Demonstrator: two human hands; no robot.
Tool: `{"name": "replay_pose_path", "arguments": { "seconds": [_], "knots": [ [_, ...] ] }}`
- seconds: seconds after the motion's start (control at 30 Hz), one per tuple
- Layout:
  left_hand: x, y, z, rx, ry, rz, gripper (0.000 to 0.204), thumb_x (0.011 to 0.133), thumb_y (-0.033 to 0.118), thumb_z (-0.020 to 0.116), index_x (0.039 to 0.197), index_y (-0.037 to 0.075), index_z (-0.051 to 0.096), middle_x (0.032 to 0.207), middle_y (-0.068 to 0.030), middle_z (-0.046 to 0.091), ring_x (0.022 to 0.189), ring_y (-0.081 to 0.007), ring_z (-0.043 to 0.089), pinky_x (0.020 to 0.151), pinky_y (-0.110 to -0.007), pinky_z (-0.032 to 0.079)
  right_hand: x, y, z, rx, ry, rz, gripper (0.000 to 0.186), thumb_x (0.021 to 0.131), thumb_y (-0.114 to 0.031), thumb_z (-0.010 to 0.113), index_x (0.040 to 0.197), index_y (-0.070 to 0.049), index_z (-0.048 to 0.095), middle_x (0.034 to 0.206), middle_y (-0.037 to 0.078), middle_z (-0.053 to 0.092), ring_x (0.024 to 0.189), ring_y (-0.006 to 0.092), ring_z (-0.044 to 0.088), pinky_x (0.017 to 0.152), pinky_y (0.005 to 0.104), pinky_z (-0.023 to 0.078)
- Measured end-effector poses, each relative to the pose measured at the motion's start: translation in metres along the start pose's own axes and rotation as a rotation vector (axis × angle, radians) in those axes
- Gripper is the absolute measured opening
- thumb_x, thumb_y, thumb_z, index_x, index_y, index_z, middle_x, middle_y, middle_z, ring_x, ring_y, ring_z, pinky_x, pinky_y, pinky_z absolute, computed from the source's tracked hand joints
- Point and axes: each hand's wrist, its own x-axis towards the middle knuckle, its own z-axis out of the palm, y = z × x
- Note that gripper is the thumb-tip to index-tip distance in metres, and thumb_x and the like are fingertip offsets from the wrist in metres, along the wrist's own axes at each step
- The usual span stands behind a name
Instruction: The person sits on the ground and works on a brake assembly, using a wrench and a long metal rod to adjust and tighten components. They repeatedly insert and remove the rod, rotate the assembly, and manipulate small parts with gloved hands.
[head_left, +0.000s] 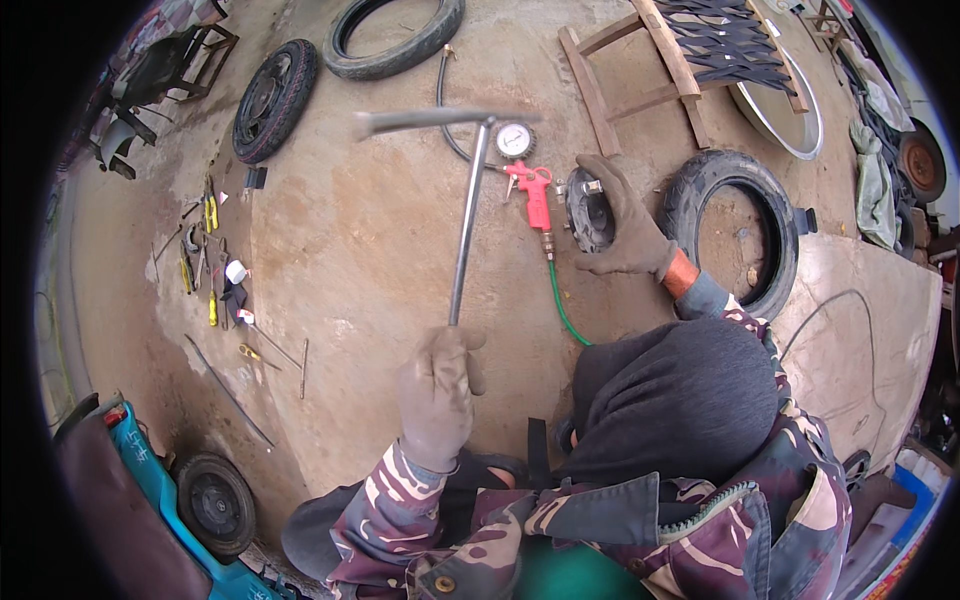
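Observation:
My left hand (437, 400), in a grey glove, is closed around the lower end of a T-handle wrench (467, 225). Its steel shaft points up and away from me, and the crossbar at the top is smeared by motion. My right hand (632, 222), gloved too, grips a round dark brake plate (588, 212) with metal fittings, held on edge by thumb and fingers. Just left of that plate lies a red tire inflator gun (537, 198) with a round gauge (515, 140) and a green hose (566, 305). The wrench's crossbar overlaps the inflator's black hose in view.
A loose tire (690, 205) lies right of my right hand. Farther off are another tire (345, 62), a wheel (274, 100), a wooden strapped chair (650, 95) and a metal basin (808, 125). Pliers and screwdrivers (212, 305) are scattered at left. A teal vehicle (150, 470) stands lower left.

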Motion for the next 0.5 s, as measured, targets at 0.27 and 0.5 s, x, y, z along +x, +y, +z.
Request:
{"name": "replay_pose_path", "arguments": {
  "seconds": [0.27, 0.5],
  "knots": [
    [0.000, -0.001, 0.004, -0.014, -0.028, 0.015, 0.066, 0.113, 0.057, 0.044, 0.110, -0.004, 0.067, 0.066, -0.0034, 0.056, 0.053, -0.0098, 0.049, 0.051, -0.027, 0.039, 0.001, -0.009, -0.002, -0.073, 0.056, -0.052, 0.128, 0.057, -0.039, 0.095, 0.163, -0.003, 0.034, 0.160, 0.027, 0.039, 0.149, 0.0446, 0.041, 0.124, 0.0496, 0.036],
    [0.002, 0.006, 0.003, 0.117, -0.068, 0.099, 0.075, 0.108, 0.071, 0.042, 0.103, 0.000, 0.067, 0.058, 0.0001, 0.052, 0.050, -0.0101, 0.047, 0.049, -0.027, 0.037, -0.004, 0.000, 0.002, -0.089, 0.030, -0.058, 0.125, 0.057, -0.037, 0.095, 0.161, -0.002, 0.036, 0.160, 0.028, 0.039, 0.149, 0.0451, 0.041, 0.124, 0.0503, 0.036]
  ]
}}
